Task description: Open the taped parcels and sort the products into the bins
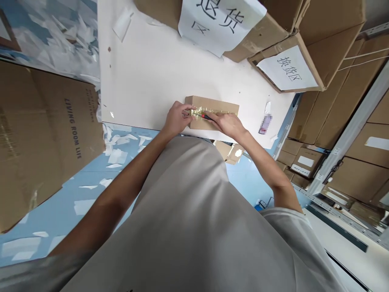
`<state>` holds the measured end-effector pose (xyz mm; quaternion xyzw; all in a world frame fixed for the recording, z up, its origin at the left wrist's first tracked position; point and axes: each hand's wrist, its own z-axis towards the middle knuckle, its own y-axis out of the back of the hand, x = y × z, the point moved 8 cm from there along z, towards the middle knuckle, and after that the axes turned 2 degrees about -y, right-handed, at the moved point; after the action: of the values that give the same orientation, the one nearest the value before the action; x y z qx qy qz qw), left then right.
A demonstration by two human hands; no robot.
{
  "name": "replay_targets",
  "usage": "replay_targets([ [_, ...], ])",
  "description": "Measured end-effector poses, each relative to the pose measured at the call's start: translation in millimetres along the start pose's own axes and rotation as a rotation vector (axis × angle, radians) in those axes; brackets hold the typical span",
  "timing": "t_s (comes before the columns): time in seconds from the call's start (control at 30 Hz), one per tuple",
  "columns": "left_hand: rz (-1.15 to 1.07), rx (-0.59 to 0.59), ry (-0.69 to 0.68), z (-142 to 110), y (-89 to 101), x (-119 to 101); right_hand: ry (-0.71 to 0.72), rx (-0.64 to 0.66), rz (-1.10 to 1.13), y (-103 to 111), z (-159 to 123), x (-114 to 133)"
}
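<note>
A small brown cardboard box (pixel 212 104) lies near the front edge of the white table, with shiny clear tape (pixel 199 110) along its top. My right hand (pixel 229 124) is closed around a screwdriver (pixel 207 117) with a red and black handle. Its thin shaft points left and meets the tape near the box's left end. At that end, my left hand (pixel 177 118) has its fingers bent and pinching at the box's edge. The exact spot under those fingertips is partly hidden.
Two open cartons with paper signs, a left one (pixel 252 44) and a right one (pixel 317 61), stand along the table's far side. A blurred purple item (pixel 265 124) lies at right. A large carton (pixel 45 142) and paper scraps (pixel 118 156) cover floor at left. Shelves hold boxes (pixel 369 148).
</note>
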<state>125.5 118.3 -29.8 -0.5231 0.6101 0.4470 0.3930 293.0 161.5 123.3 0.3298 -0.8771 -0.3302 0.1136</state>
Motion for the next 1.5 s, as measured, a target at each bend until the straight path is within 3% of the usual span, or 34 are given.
replay_targets([
  [0.47,-0.109,-0.016,-0.013,7.7,0.7,8.6,-0.029,0.078,-0.109,8.4,4.0,14.0],
  [0.7,-0.088,-0.044,0.006,6.2,1.9,10.6,0.007,0.044,-0.137,19.6,5.0,25.4],
  [1.0,0.008,-0.131,0.009,-1.9,2.2,5.7,0.088,-0.045,-0.092,8.3,11.0,12.1],
  [1.13,0.032,-0.186,0.032,-9.6,3.0,3.5,0.058,-0.053,-0.078,-5.8,4.4,-19.8],
  [1.37,0.067,-0.273,0.069,-20.0,1.9,-6.9,-0.043,-0.017,-0.08,-52.1,-36.1,-126.3],
  [1.5,0.111,-0.339,0.084,-24.9,-0.8,-15.7,-0.048,-0.007,-0.056,-63.8,-41.8,-146.5],
])
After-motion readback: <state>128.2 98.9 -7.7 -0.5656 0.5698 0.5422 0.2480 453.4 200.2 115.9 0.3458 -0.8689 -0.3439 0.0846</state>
